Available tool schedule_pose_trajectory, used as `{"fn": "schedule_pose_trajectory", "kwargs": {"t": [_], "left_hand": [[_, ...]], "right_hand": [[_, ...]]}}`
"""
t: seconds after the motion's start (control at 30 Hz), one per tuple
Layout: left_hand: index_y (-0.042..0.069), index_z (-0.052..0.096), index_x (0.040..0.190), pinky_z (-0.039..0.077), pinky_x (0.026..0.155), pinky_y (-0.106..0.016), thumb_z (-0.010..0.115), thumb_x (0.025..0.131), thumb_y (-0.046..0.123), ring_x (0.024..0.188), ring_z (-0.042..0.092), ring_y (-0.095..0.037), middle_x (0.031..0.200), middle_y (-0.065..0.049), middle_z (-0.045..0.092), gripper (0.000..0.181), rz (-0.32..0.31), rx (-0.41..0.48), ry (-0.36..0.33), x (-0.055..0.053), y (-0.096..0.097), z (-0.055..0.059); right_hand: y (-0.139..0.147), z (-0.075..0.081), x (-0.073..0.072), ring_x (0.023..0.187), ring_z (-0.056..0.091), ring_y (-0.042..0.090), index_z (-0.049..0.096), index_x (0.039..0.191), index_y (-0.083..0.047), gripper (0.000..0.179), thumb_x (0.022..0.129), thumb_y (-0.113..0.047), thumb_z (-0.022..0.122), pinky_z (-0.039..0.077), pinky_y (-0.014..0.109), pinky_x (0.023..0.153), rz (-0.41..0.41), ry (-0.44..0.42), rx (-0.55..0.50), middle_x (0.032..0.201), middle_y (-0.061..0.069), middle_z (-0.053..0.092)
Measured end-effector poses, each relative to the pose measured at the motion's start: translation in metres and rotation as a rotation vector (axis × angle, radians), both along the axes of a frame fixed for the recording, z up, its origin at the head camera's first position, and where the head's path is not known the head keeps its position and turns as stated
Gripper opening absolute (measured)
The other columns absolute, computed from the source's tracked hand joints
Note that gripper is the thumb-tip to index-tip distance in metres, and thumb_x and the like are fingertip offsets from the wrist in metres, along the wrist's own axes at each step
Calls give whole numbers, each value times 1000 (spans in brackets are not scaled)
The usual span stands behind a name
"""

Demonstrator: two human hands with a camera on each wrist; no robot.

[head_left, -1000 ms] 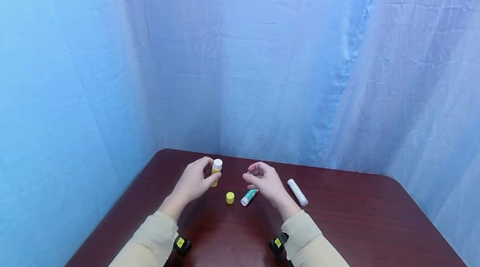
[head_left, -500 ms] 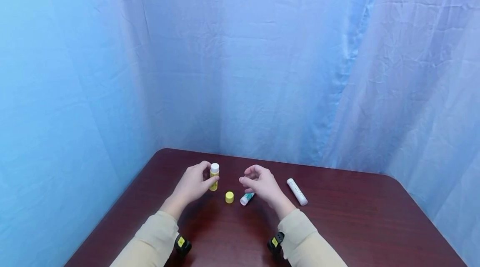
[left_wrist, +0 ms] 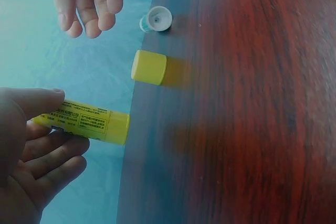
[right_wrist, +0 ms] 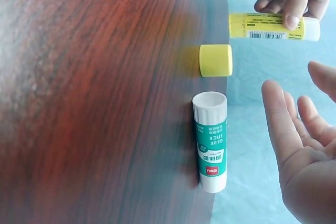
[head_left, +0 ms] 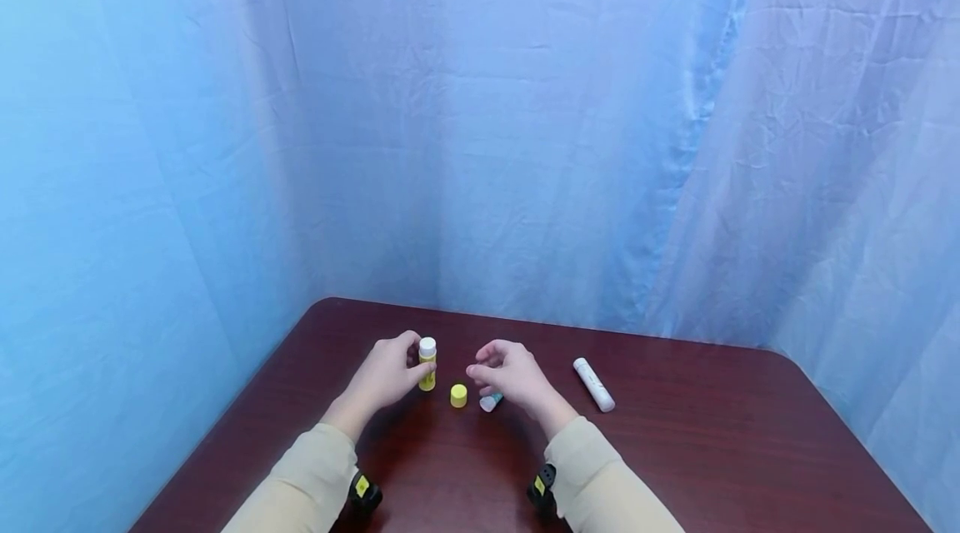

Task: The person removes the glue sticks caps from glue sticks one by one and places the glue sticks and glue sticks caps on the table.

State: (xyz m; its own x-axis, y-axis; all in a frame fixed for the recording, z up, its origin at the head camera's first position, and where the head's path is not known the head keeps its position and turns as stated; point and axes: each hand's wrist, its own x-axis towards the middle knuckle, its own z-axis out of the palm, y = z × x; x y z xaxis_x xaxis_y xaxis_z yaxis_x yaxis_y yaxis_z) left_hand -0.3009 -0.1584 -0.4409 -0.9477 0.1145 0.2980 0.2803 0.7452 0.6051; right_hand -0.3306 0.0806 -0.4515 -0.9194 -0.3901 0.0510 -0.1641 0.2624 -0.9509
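Note:
My left hand (head_left: 382, 371) pinches a yellow glue stick (head_left: 427, 371) between thumb and fingers, its white top end uncovered and pointing up. The label and barcode of that stick show in the right wrist view. A yellow cap (head_left: 458, 396) stands on the table just right of it. My right hand (head_left: 513, 379) holds nothing; its fingers are loosely bent, near the cap and over a green-and-white glue stick (right_wrist: 211, 142) that lies on the table. In the head view this hand hides most of the green stick.
A white glue stick (head_left: 594, 385) lies to the right of my right hand on the dark red-brown table (head_left: 720, 433). Blue cloth (head_left: 480, 141) hangs behind the table and along its sides.
My left hand has lowered the yellow glue stick toward the table, beside the cap. My right hand has moved left and down, nearer the cap, covering more of the green stick.

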Motion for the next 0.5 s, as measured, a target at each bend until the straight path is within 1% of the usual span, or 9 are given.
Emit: {"fn": "schedule_pose_trajectory", "kwargs": {"t": [0.23, 0.37, 0.5], "left_hand": [[12, 64, 102, 54, 71, -34, 82, 88, 22, 74, 59, -12, 86, 3, 66, 25, -3, -16, -27, -1, -2, -3], [12, 63, 102, 53, 68, -33, 82, 89, 23, 72, 57, -13, 83, 4, 63, 25, -14, -31, -52, -2, -2, -5], [12, 63, 101, 53, 69, -33, 81, 89, 23, 72, 57, -13, 83, 4, 63, 24, -15, -40, -73, -2, -2, -5]], "right_hand": [[-9, 2, 5, 83, 73, 37, 62, 115, 6, 36, 92, -16, 77, 60, 42, 72, 18, -27, 60, 93, 10, 69], [-13, 2, 5, 80, 73, 35, 62, 115, 7, 36, 91, -15, 78, 60, 42, 72, 18, -36, 65, 93, 11, 69], [-15, 1, 7, 80, 73, 33, 62, 116, 7, 37, 91, -15, 78, 61, 41, 71, 17, -36, 75, 94, 11, 68]]}}
